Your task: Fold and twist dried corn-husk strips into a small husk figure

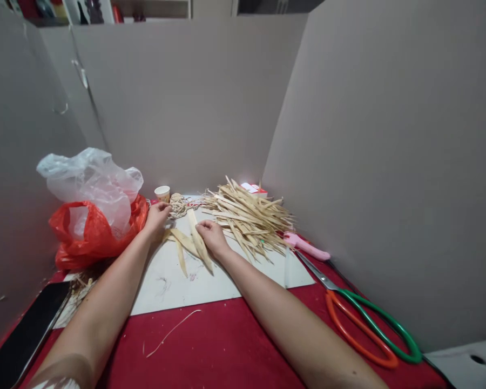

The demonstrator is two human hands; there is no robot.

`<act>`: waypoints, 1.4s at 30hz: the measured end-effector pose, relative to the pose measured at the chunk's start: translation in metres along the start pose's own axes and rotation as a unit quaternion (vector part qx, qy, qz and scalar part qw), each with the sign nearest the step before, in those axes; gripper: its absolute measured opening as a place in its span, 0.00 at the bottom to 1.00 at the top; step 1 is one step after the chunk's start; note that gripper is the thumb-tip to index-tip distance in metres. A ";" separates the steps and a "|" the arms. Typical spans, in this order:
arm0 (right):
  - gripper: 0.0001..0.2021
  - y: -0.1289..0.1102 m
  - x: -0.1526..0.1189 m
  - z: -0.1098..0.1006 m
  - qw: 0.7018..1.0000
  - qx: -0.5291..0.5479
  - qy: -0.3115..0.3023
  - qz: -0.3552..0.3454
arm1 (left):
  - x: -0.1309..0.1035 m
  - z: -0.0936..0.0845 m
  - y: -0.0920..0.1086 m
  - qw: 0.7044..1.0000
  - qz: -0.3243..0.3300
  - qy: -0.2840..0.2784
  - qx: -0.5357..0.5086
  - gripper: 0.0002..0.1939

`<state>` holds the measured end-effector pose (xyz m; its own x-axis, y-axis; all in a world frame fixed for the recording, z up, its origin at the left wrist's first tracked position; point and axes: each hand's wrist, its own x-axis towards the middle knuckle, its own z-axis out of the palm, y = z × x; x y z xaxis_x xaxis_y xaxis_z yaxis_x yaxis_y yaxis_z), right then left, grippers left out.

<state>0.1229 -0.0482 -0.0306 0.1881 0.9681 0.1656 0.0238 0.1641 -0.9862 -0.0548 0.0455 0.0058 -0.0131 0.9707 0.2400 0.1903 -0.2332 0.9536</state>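
My right hand [211, 236] has its fingers pinched on the edge of a pale, flat dried leaf strip [200, 241] that stands slanted over the white board [178, 292]. My left hand [159, 216] is beside the paper cup [162, 194] and a coil of thin cord [178, 205]; its fingers are bent together, and what they hold, if anything, is too small to make out. Between my hands more leaf strips [181, 258] lie on the board. A large heap of dried strips [247, 216] spreads just beyond my right hand.
Red and clear plastic bags [93, 237] stand at the left, behind a black phone [28, 335]. Scissors [360, 313] with orange and green handles and a pink-handled tool [308, 247] lie at the right. Grey partitions [178, 102] enclose the red-covered table [210, 346].
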 end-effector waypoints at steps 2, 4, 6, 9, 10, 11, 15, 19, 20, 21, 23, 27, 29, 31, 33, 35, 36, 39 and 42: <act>0.09 0.001 0.003 0.002 0.999 0.041 0.013 0.003 | -0.004 0.006 0.018 1.000 0.013 -0.014 -0.010 0.09; 0.08 0.004 0.005 0.003 0.998 0.054 0.020 0.002 | -0.005 0.013 0.038 0.999 0.004 -0.037 -0.007 0.11; 0.07 0.006 0.008 0.004 0.998 0.050 0.033 0.004 | -0.003 0.021 0.058 0.998 -0.017 -0.066 0.014 0.12; 0.05 0.006 0.012 0.003 0.997 0.042 0.063 0.020 | 0.001 0.037 0.084 0.992 -0.041 -0.106 0.051 0.12; 0.05 0.005 0.014 0.003 0.996 0.040 0.075 0.026 | 0.001 0.044 0.090 0.990 -0.047 -0.112 0.068 0.13; 0.04 0.003 0.015 0.002 0.995 0.039 0.087 0.033 | 0.001 0.052 0.094 0.989 -0.052 -0.114 0.082 0.13; 0.04 -0.002 0.020 -0.002 0.990 0.031 0.128 0.050 | 0.000 0.087 0.094 0.985 -0.087 -0.097 0.115 0.12; 0.09 -0.005 0.017 -0.003 0.991 -0.003 0.121 0.061 | 0.007 0.108 0.092 0.987 -0.100 -0.069 0.103 0.11; 0.09 -0.006 0.015 -0.003 0.993 -0.018 0.103 0.060 | 0.010 0.109 0.095 0.989 -0.103 -0.063 0.088 0.10; 0.08 -0.007 0.012 -0.002 0.995 -0.035 0.077 0.059 | 0.012 0.109 0.099 0.992 -0.105 -0.055 0.052 0.10; 0.07 -0.009 0.006 -0.001 0.996 -0.074 0.005 0.054 | 0.014 0.106 0.110 0.994 -0.104 -0.041 -0.020 0.08; 0.05 -0.019 -0.010 0.000 0.986 -0.142 -0.091 -0.019 | 0.010 0.090 0.136 0.989 -0.078 -0.025 -0.123 0.04; 0.07 -0.029 -0.017 0.003 0.988 -0.099 -0.082 -0.081 | 0.006 0.082 0.146 0.983 -0.091 -0.018 -0.161 0.03; 0.13 -0.042 -0.026 0.010 0.991 0.027 -0.094 -0.096 | 0.002 0.077 0.154 0.973 -0.103 -0.019 -0.208 0.03; 0.21 -0.057 -0.038 0.019 0.970 0.180 -0.155 -0.052 | 0.000 0.078 0.158 0.959 -0.104 -0.030 -0.260 0.04; 0.28 -0.067 -0.053 0.029 0.934 0.285 -0.215 0.008 | 0.000 0.082 0.161 0.949 -0.094 -0.042 -0.297 0.05; 0.30 -0.069 -0.061 0.032 0.919 0.311 -0.241 0.033 | 0.001 0.084 0.162 0.947 -0.088 -0.046 -0.306 0.05; 0.36 -0.066 -0.080 0.039 0.884 0.282 -0.359 0.100 | 0.007 0.083 0.169 0.951 -0.073 -0.045 -0.297 0.07; 0.37 -0.053 -0.091 0.041 0.853 0.140 -0.492 0.105 | 0.014 0.064 0.176 0.965 -0.046 -0.022 -0.256 0.08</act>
<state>0.0641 -0.1370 0.0069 -0.7591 0.6492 0.0475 -0.1698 -0.1270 -0.9773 0.0418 0.0216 0.1654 0.0368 0.9875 0.1533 -0.3203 -0.1336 0.9379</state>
